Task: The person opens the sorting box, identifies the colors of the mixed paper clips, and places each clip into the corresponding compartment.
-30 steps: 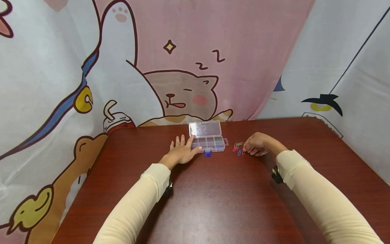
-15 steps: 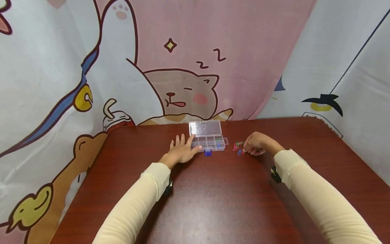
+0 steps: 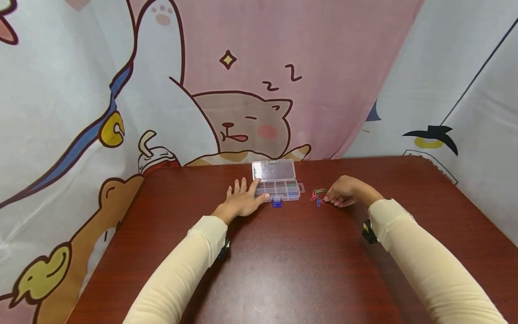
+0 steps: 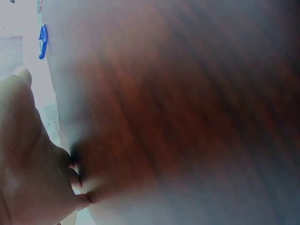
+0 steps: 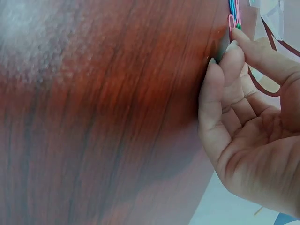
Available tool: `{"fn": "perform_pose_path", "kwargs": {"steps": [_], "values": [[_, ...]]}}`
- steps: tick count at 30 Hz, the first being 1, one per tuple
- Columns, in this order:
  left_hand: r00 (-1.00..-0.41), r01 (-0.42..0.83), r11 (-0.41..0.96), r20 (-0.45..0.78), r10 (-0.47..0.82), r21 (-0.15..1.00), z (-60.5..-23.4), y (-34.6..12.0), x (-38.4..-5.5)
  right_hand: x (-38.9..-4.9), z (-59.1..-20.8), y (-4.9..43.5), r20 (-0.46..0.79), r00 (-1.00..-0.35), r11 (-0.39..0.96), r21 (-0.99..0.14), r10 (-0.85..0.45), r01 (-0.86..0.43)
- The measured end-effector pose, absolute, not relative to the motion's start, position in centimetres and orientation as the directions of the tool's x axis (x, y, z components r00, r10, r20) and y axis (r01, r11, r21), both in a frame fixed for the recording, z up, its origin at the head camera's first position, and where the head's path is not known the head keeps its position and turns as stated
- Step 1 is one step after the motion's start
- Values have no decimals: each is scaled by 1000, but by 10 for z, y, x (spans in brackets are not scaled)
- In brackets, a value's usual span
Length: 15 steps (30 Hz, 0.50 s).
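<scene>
Pickup seems underway right of the box (image 3: 280, 190): right hand (image 3: 344, 191) pinching a red clip (image 3: 323, 200) that needs lifting, left hand (image 3: 241, 202) spread.

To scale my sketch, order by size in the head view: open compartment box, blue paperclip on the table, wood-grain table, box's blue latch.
1. Wood-grain table
2. Open compartment box
3. Blue latch
4. Blue paperclip

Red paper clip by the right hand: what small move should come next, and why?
Probably pinch the red paper clip and lift it slightly: one end meets the right hand, but the views don't confirm a firm grip, and the left hand rests at the open box.
</scene>
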State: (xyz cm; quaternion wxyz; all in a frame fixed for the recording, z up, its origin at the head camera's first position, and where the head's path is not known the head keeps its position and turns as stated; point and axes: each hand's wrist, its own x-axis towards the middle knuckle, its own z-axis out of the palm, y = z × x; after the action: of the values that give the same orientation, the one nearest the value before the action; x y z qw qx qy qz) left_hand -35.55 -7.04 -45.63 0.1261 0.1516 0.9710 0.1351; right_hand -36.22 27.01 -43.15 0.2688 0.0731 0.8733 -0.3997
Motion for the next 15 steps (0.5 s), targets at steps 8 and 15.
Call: {"fn": "perform_pose_path", "kwargs": {"steps": [8, 15], "values": [[-923, 263, 917, -200, 330, 298, -455, -70, -354, -362, -431, 272, -522, -844, 676, -667, -124, 313], [-923, 260, 917, -202, 328, 301, -455, -69, -354, -359, -429, 277, -531, -830, 649, -694, -171, 311]]}}
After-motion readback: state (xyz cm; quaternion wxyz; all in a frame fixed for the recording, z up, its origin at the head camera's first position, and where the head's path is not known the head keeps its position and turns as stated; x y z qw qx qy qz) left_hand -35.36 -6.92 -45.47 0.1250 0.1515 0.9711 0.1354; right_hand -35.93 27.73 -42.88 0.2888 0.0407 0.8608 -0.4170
